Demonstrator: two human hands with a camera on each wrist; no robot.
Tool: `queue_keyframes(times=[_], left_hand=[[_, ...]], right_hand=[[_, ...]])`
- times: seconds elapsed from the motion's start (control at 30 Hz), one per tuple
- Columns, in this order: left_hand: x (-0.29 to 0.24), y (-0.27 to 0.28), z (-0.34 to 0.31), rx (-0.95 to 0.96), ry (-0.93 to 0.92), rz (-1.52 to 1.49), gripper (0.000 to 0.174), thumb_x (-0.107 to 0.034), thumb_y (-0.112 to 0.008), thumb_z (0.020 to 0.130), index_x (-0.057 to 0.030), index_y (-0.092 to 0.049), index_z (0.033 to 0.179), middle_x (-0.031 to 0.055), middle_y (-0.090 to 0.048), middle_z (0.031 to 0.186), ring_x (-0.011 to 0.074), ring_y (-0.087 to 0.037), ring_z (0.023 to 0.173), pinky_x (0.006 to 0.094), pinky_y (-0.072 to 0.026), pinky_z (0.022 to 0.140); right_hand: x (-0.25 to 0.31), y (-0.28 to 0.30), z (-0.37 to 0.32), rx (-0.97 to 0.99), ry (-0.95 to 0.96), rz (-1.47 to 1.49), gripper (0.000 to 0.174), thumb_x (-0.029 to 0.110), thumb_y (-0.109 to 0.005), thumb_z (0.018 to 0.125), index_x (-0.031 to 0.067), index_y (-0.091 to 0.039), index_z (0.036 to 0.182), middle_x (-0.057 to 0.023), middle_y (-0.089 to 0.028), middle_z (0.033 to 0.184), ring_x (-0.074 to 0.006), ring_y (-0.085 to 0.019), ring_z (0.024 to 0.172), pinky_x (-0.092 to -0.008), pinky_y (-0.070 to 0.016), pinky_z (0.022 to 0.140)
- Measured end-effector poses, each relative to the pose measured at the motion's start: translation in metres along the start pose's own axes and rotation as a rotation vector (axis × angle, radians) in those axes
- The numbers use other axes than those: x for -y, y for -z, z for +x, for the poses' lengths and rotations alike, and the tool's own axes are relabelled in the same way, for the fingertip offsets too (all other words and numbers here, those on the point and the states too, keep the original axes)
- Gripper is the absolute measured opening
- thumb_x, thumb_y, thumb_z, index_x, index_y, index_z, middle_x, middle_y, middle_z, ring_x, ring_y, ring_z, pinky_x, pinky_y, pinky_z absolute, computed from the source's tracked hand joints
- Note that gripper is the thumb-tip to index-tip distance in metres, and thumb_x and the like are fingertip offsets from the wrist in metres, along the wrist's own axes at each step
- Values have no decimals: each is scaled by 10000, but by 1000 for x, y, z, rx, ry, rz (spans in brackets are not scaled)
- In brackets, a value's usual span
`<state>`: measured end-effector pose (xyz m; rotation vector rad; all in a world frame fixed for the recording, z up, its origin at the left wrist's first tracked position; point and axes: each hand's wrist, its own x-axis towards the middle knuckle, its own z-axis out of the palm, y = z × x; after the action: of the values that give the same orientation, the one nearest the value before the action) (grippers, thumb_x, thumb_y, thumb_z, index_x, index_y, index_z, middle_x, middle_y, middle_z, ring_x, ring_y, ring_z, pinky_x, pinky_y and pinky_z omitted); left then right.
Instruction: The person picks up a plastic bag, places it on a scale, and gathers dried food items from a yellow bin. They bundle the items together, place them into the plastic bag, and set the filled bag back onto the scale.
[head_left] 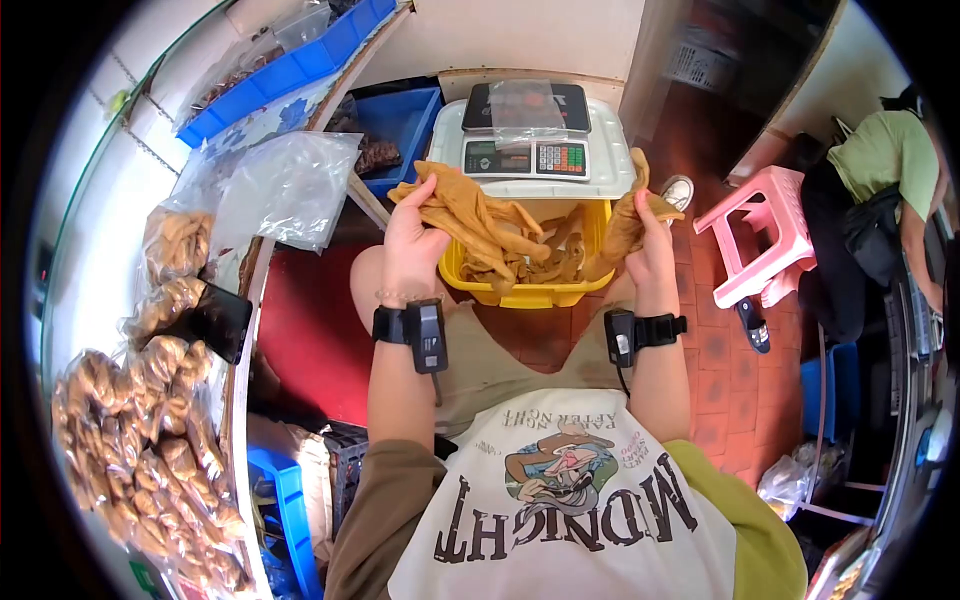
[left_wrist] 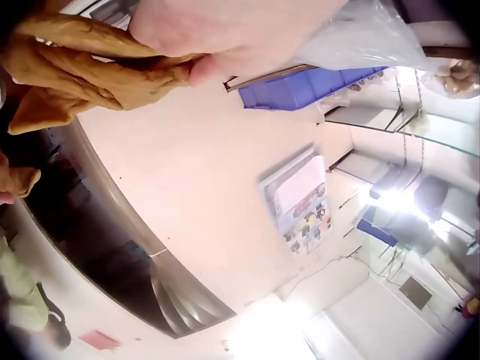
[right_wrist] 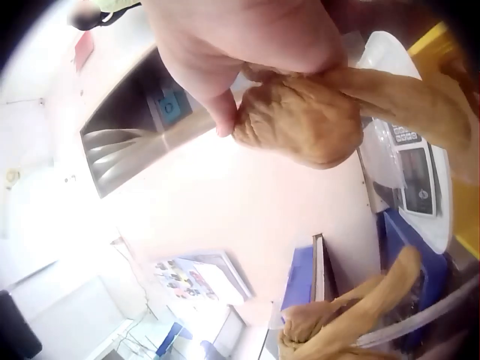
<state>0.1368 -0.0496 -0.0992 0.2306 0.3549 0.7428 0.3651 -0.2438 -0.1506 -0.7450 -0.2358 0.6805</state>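
My left hand grips a bunch of soft, wrinkled brown strips above the left side of a yellow tub. Loose ends of the bunch hang toward more brown strips lying in the tub. On the tub's other side, my right hand holds a folded brown piece, whose tail droops over the rim. The right wrist view shows this piece bunched under the fingers, one long end trailing away. In the left wrist view the bunch spreads out from the fingers.
Behind the tub, a digital scale with a plastic bag on it stands on a white lid. Bagged brown pieces and a phone lie on the left shelf. A pink stool and another person are at right.
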Motion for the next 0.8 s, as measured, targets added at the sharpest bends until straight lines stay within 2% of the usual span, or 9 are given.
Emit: queue_keyframes(times=[0.03, 0.2, 0.27, 0.33, 0.4, 0.47, 0.53, 0.63, 0.8], left_hand=[[-2, -1, 0, 17, -29, 46, 256, -31, -558, 894, -48, -513, 1145, 148, -560, 1192, 285, -544, 1113, 446, -423, 990], [10, -4, 9, 50, -119, 195, 287, -61, -534, 917, -80, -499, 1201, 127, -555, 1206, 247, -515, 1155, 426, -414, 996], [18, -5, 12, 92, -195, 382, 335, -6, -558, 885, -60, -484, 1207, 158, -581, 1123, 267, -577, 1063, 423, -472, 930], [34, 0, 16, 106, -254, 463, 370, 23, -583, 860, -23, -472, 1210, 138, -593, 1078, 232, -603, 991, 374, -498, 871], [56, 1, 18, 59, -412, 621, 389, 45, -620, 830, 4, -478, 1190, 109, -598, 1053, 196, -606, 952, 320, -503, 829], [72, 1, 17, 100, -384, 622, 387, 58, -633, 817, 15, -499, 1178, 95, -596, 1061, 175, -603, 950, 294, -500, 824], [85, 2, 13, 127, -358, 564, 378, 46, -610, 838, 24, -491, 1197, 99, -591, 1084, 174, -600, 965, 289, -498, 832], [90, 5, 5, 187, -306, 528, 358, 28, -582, 864, 35, -483, 1209, 104, -584, 1108, 176, -593, 993, 282, -493, 845], [105, 18, -4, 123, -315, 478, 322, -33, -528, 911, 30, -475, 1221, 107, -568, 1154, 184, -578, 1039, 308, -480, 881]], right_hand=[[-5, 0, 6, 71, -31, 63, 222, 156, -598, 914, 57, -573, 1111, -17, -621, 1056, -130, -594, 975, -309, -485, 850], [-6, -29, -3, 84, -106, 214, 298, 103, -571, 918, 14, -525, 1198, -47, -608, 1099, -182, -589, 1008, -341, -470, 889], [-6, -37, -9, 268, -138, 255, 396, 86, -569, 911, -2, -459, 1281, -56, -583, 1158, -191, -571, 1048, -335, -455, 912], [-16, -37, -9, 317, -189, 258, 472, 73, -572, 902, -5, -401, 1334, -69, -556, 1199, -187, -552, 1079, -333, -441, 932], [-21, -51, -16, 371, -210, -7, 434, 83, -584, 898, -5, -440, 1298, -68, -575, 1154, -182, -570, 1041, -328, -454, 911], [-35, -60, -18, 357, -221, -82, 391, 89, -615, 885, -4, -492, 1245, -57, -591, 1120, -155, -580, 999, -301, -467, 875], [-48, -66, -20, 350, -104, -395, 336, 129, -672, 856, -18, -560, 1137, -66, -618, 1080, -133, -583, 969, -285, -478, 829], [-51, -63, -23, 333, -111, -416, 348, 136, -700, 833, -27, -574, 1113, -60, -622, 1045, -132, -584, 943, -284, -477, 822], [-47, -54, -20, 388, -126, -468, 339, 126, -710, 814, -30, -586, 1088, -61, -628, 1020, -137, -590, 931, -285, -479, 806]])
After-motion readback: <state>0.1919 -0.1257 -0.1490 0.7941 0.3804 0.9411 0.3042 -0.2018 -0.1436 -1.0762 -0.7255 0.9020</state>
